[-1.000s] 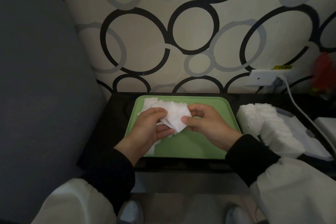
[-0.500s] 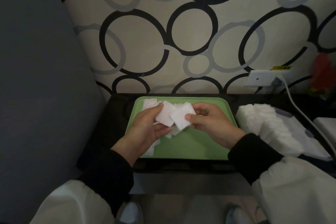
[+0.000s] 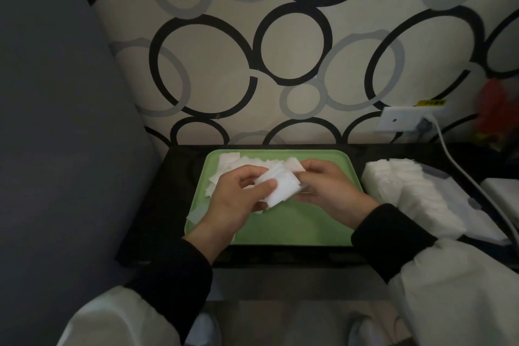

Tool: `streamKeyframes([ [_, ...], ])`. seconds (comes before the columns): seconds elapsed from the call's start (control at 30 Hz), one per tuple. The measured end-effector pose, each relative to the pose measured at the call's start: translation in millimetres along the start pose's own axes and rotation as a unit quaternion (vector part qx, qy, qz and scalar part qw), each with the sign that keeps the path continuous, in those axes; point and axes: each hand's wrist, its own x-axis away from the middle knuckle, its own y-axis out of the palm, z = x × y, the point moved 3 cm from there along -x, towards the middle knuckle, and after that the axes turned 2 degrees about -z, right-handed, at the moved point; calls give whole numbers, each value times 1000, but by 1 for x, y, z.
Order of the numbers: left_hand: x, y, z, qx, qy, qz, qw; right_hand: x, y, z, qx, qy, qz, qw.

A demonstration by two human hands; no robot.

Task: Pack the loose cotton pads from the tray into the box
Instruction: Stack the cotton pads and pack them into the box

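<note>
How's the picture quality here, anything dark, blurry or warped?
Head view: dim overall, the table nearly black, yet the white pads and green tray read clearly; the red thing at far right is blurred; the wide lens bows the edges; no glare.

We hold both hands close together before us. Our left hand [image 3: 238,199] grips a small stack of white square cotton pads [image 3: 280,189], thumb pressed on its near face, fingers curled behind. Our right hand [image 3: 332,191] pinches the stack's right edge with curled fingers. Both forearms rise from below in black cuffs [image 3: 179,270] under white sleeves [image 3: 460,289].
</note>
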Motion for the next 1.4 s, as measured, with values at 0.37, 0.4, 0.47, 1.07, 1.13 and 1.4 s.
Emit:
streamKeyframes([
  [0.37, -4, 0, -2, -24, 9, 22, 999, 8, 12, -3, -82, 14, -83, 993],
  [0.4, -5, 0, -1, -29, 14, 24, 999, 8, 12, -4, -88, 15, -83, 993],
  [0.47, -5, 1, 0, -44, 24, 28, 998, 10, 12, -4, -97, 18, -82, 992],
  [1.07, -10, 59, -7, -55, 12, -49, 997, 35, -64, -9, 139, -79, -24, 987],
  [1.13, -11, 69, -8, -63, 15, -56, 996, 40, -73, -12, 179, -90, -26, 979],
  [1.4, -13, 125, -22, -69, 5, -93, 993, 56, -152, -62, 328, -144, 136, 924],
])
